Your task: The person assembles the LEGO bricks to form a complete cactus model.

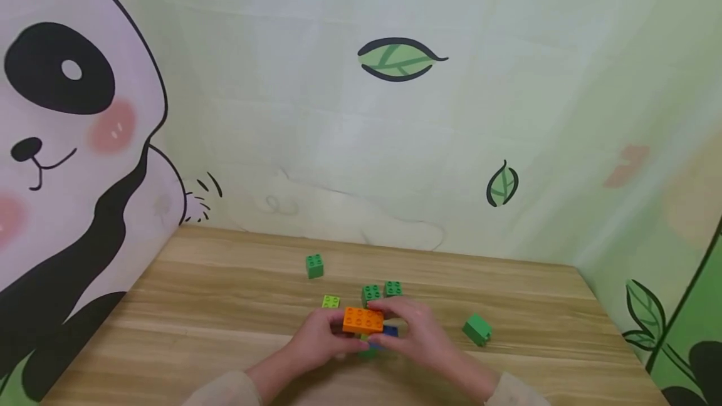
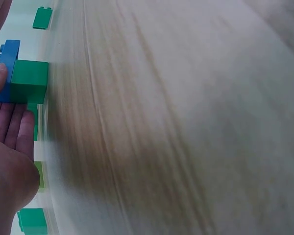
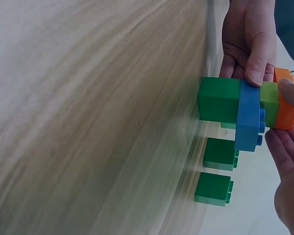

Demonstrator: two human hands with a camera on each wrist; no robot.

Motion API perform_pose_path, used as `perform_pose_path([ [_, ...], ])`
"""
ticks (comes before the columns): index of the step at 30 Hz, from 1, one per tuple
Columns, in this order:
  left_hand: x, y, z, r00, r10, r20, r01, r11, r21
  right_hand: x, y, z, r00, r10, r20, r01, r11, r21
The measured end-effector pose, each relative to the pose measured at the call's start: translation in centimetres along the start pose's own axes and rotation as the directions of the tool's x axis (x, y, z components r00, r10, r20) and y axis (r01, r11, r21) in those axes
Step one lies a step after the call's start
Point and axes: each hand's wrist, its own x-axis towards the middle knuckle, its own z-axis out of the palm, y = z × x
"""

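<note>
A stack of toy building bricks stands between my hands: a green brick (image 3: 219,99) at the bottom, a blue brick (image 3: 248,117) over it, a lime brick (image 3: 269,104) and an orange brick (image 1: 363,320) on top. My left hand (image 1: 318,340) grips the stack from the left, its thumb on the blue brick and its other fingers behind. On the right, my right hand (image 1: 420,334) holds the orange brick between thumb and fingers. The blue brick sticks out sideways past the others. Whether the bottom brick touches the table, I cannot tell.
Loose on the wooden table (image 1: 237,293) lie a green brick (image 1: 314,266) at the back, a lime brick (image 1: 331,301), two green bricks (image 1: 393,288) behind the stack, and a tipped green brick (image 1: 477,329) to the right. A printed cloth wall (image 1: 271,80) rises behind.
</note>
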Motion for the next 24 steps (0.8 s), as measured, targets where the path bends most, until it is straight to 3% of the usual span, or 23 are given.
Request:
perform_pose_path([
  [6,0.02,0.02,0.09,1.000,0.004,0.007,-0.004,1.000,-0.008,-0.51,-0.07,-0.38,0.997,0.079,0.001,-0.079,0.996,0.031],
  [18,-0.25,0.20,-0.04,1.000,0.015,0.004,-0.015,1.000,0.025,-0.69,0.29,-0.02,0.997,0.079,-0.018,-0.079,0.997,0.001],
  [24,-0.57,0.58,-0.79,1.000,-0.010,-0.002,0.011,0.998,0.054,-0.77,0.65,0.20,0.997,0.067,-0.028,-0.067,0.998,-0.002],
])
